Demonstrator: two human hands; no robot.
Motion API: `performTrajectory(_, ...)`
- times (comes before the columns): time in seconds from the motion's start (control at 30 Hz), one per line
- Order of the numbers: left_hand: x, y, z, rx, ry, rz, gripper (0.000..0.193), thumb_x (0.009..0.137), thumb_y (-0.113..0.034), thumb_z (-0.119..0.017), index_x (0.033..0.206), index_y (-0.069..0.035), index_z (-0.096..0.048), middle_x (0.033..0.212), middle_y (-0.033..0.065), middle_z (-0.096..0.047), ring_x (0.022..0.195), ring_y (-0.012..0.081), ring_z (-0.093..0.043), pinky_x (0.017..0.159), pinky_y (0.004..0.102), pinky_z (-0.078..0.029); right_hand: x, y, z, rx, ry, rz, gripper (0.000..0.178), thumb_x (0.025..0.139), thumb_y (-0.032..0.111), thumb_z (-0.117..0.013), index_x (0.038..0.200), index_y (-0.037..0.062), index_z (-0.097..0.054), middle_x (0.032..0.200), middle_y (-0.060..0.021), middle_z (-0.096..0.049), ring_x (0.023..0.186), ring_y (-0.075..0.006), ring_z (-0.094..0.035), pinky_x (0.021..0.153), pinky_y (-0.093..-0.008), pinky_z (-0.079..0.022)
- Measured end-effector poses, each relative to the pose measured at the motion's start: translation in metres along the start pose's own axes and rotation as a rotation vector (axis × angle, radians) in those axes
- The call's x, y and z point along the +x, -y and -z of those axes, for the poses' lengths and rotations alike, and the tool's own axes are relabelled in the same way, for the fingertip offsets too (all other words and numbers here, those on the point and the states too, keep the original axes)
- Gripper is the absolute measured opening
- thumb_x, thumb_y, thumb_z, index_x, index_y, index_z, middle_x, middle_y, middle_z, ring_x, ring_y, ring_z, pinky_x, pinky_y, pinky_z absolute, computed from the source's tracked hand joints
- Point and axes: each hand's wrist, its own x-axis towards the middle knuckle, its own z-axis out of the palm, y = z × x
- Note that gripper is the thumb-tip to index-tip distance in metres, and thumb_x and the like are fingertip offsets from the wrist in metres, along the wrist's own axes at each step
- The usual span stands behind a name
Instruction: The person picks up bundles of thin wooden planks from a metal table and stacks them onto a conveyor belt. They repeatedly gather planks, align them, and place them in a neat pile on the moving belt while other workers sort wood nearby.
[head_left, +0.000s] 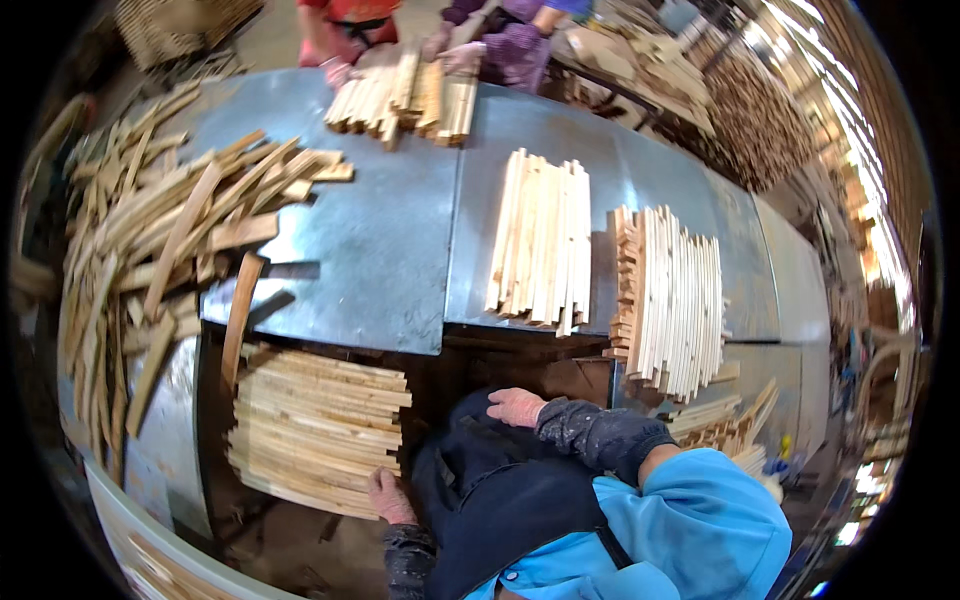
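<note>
My left hand [390, 497], in a pinkish glove, is at the near right corner of a layer of pale wooden slats [318, 425]. Its fingers lie against the slat ends without visibly closing round any. My right hand [517, 407], gloved alike, rests with outstretched fingers on the dark apron [520, 500] over my lap and holds nothing. The slats lie side by side, roughly crosswise, with uneven ends. A longer brown wooden strip [240, 310] leans at their far left corner, its top above the metal table's edge.
Loose offcuts [180, 230] heap up on the left of the metal table [380, 240]. Slat stacks stand at its middle [540, 240] and right [680, 300]. Across it, two people [350, 25] [520, 40] handle another slat pile [405, 95]. More slats [720, 425] lie beyond my right arm.
</note>
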Motion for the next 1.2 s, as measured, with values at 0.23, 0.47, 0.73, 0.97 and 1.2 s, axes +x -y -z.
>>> performTrajectory(0.23,0.056,-0.114,-0.148,0.409,0.385,-0.331,0.038,0.103,-0.022,-0.067,0.127,0.008,-0.069,0.101,0.0085,-0.071,0.09,0.0173,-0.064,0.082,0.0321,-0.053,0.003,-0.048,0.113,0.238,-0.479,0.132,0.058,0.099,0.03,-0.073,0.144,-0.0045,-0.061,0.121,-0.023,-0.075,0.113,-0.036,-0.072,0.102,-0.0385,-0.056)
performTrajectory(0.47,0.087,-0.211,-0.356,0.754,0.629,-0.609,0.055,0.104,-0.034,-0.066,0.142,0.006,-0.063,0.138,0.0254,-0.07,0.13,0.0404,-0.065,0.111,0.0432,-0.049,0.038,-0.089,0.292,0.565,-0.837,-0.064,0.065,0.097,0.028,-0.072,0.152,-0.0016,-0.054,0.133,-0.0269,-0.07,0.126,-0.0423,-0.066,0.108,-0.0414,-0.052)
performTrajectory(0.73,0.126,-0.229,-0.517,1.227,0.694,-0.643,0.076,0.109,-0.056,-0.046,0.167,-0.008,-0.038,0.17,0.0229,-0.041,0.159,0.0494,-0.028,0.131,0.0576,-0.017,0.12,-0.16,0.37,0.536,-0.811,-0.344,0.08,0.103,0.039,-0.068,0.163,-0.0041,-0.039,0.161,-0.0286,-0.05,0.15,-0.0396,-0.049,0.124,-0.0401,-0.039)
performTrajectory(0.97,0.158,-0.215,-0.581,1.423,0.713,-0.659,0.086,0.108,-0.066,-0.04,0.171,-0.009,-0.027,0.176,0.023,-0.026,0.162,0.049,-0.018,0.132,0.0594,-0.009,0.135,-0.15,0.385,0.537,-0.675,-0.458,0.099,0.095,0.061,-0.07,0.163,-0.0045,-0.04,0.163,-0.03,-0.047,0.153,-0.0393,-0.044,0.125,-0.0433,-0.039)
performTrajectory(1.2,0.146,-0.195,-0.614,1.584,0.684,-0.722,0.09,0.106,-0.069,-0.045,0.172,-0.011,-0.027,0.178,0.0247,-0.018,0.164,0.0492,-0.008,0.131,0.0614,-0.003,0.142,-0.131,0.383,0.433,-0.556,-0.521,0.121,0.082,0.067,-0.083,0.164,-0.006,-0.034,0.162,-0.0309,-0.044,0.152,-0.0431,-0.043,0.124,-0.0437,-0.041)
